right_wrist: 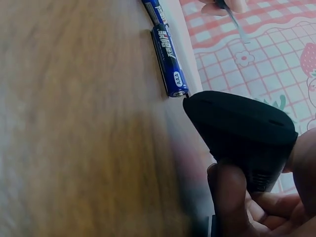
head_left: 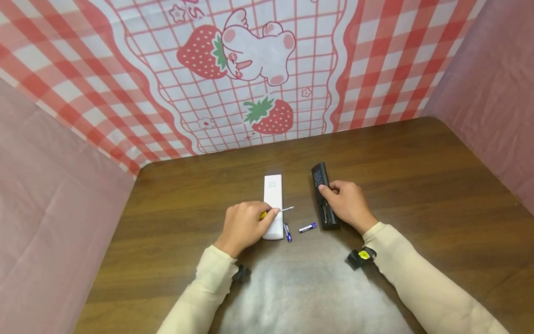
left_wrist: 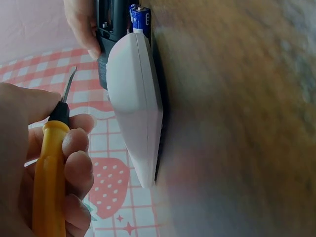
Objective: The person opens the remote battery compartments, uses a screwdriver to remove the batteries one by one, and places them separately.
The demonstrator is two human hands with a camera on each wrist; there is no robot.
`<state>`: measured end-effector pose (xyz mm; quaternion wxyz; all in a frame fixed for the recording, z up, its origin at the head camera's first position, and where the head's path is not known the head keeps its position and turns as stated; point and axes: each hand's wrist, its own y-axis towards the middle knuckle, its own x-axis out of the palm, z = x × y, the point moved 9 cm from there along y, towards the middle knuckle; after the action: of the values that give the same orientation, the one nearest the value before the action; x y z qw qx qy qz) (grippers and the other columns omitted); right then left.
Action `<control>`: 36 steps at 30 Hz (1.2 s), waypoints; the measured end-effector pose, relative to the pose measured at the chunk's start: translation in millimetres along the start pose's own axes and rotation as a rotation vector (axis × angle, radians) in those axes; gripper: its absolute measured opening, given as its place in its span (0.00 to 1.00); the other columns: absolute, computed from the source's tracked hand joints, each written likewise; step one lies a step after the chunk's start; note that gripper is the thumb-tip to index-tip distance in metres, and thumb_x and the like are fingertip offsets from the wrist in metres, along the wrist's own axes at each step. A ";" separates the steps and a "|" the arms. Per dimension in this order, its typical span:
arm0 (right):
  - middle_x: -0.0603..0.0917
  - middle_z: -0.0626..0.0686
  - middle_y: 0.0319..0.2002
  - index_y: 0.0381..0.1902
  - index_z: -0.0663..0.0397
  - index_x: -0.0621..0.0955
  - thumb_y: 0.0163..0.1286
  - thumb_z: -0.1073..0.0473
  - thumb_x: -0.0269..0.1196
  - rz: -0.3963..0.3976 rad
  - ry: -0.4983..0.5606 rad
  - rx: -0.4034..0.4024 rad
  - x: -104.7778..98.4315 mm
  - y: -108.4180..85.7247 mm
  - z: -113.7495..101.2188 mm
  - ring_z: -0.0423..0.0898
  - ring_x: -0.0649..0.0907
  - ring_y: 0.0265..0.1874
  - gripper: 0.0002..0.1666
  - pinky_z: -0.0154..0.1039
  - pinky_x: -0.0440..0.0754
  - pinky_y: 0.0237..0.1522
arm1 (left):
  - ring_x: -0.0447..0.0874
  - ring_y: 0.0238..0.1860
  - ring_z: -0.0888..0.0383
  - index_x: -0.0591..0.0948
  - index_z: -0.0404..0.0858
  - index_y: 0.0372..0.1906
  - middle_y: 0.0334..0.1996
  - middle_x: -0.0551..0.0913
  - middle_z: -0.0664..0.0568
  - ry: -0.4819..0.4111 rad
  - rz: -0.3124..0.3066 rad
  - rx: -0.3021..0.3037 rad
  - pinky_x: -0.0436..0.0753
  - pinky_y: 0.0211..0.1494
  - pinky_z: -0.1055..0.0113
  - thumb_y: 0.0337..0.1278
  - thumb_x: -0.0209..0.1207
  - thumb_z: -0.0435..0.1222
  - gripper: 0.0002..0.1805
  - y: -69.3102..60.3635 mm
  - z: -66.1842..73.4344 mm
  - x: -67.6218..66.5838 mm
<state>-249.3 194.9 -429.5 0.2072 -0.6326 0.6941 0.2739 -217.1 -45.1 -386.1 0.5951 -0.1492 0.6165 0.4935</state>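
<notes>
My left hand [head_left: 246, 226] grips a screwdriver with a yellow handle [left_wrist: 49, 182] and a thin metal shaft [left_wrist: 69, 81]; its tip points right, over a white remote control [head_left: 273, 192]. That remote lies lengthwise on the table, partly hidden by the hand. My right hand [head_left: 348, 204] holds a black remote control [head_left: 321, 178], its thumb on top and fingers round the right side. An open battery slot [head_left: 327, 213] shows at the black remote's near end. Between the two remotes lie two blue-and-white AAA batteries, one beside the white remote [head_left: 288, 232], the other battery [head_left: 308, 228] nearer the black one.
A brown wooden table [head_left: 200, 185] carries everything. Behind it hangs a red-and-white checked cloth [head_left: 375, 60] with strawberry prints. Pink fabric [head_left: 54, 195] borders both sides. Each wrist wears a dark strap with a camera, the right one [head_left: 356, 258] marked with yellow.
</notes>
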 end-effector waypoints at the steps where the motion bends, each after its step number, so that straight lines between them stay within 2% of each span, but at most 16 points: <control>1: 0.88 0.59 0.33 0.42 0.67 0.85 0.74 0.48 0.60 -0.003 -0.006 0.000 0.0 -0.3 0.3 0.49 0.84 0.29 0.23 0.43 0.78 0.34 | 0.76 0.19 0.64 0.87 0.52 0.27 0.22 0.81 0.65 -0.003 0.003 0.001 0.69 0.19 0.65 0.66 0.58 0.54 0.16 -0.1 0.2 -0.3; 11: 0.88 0.60 0.35 0.44 0.68 0.85 0.74 0.47 0.61 -0.017 -0.035 -0.009 1.4 -0.4 -0.7 0.49 0.84 0.30 0.25 0.44 0.79 0.34 | 0.77 0.19 0.64 0.86 0.52 0.26 0.23 0.82 0.65 -0.005 0.032 0.024 0.70 0.19 0.65 0.66 0.58 0.53 0.16 0.6 2.2 -2.3; 20: 0.88 0.60 0.35 0.44 0.67 0.85 0.73 0.48 0.62 -0.018 -0.043 -0.004 4.5 -0.2 1.4 0.49 0.84 0.30 0.23 0.45 0.80 0.34 | 0.76 0.19 0.65 0.87 0.52 0.27 0.24 0.83 0.65 -0.001 0.015 0.034 0.69 0.19 0.67 0.65 0.60 0.52 0.15 0.3 5.8 -1.7; 26: 0.88 0.61 0.37 0.43 0.66 0.86 0.72 0.48 0.63 -0.009 -0.052 0.009 3.3 0.4 1.3 0.51 0.85 0.33 0.23 0.46 0.79 0.36 | 0.76 0.18 0.64 0.86 0.51 0.26 0.23 0.83 0.64 0.009 0.044 0.035 0.69 0.18 0.66 0.66 0.60 0.53 0.16 1.8 4.6 -7.9; 32: 0.89 0.60 0.36 0.43 0.67 0.86 0.71 0.51 0.63 -0.022 -0.048 0.015 1.8 1.3 -0.6 0.50 0.85 0.31 0.21 0.46 0.79 0.36 | 0.76 0.19 0.65 0.86 0.51 0.27 0.24 0.83 0.64 -0.005 0.044 0.029 0.70 0.19 0.65 0.66 0.59 0.53 0.16 4.2 4.7 -9.4; 36: 0.88 0.61 0.37 0.44 0.67 0.86 0.71 0.52 0.63 -0.018 -0.051 0.015 0.2 1.1 -1.0 0.52 0.85 0.35 0.20 0.49 0.78 0.39 | 0.76 0.19 0.65 0.86 0.52 0.26 0.23 0.82 0.65 -0.016 0.046 0.025 0.69 0.19 0.66 0.66 0.59 0.53 0.16 3.4 5.4 -8.8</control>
<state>-250.3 194.1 -428.8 0.2319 -0.6301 0.6849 0.2829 -214.4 -42.8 -375.8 0.5902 -0.1236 0.6213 0.5003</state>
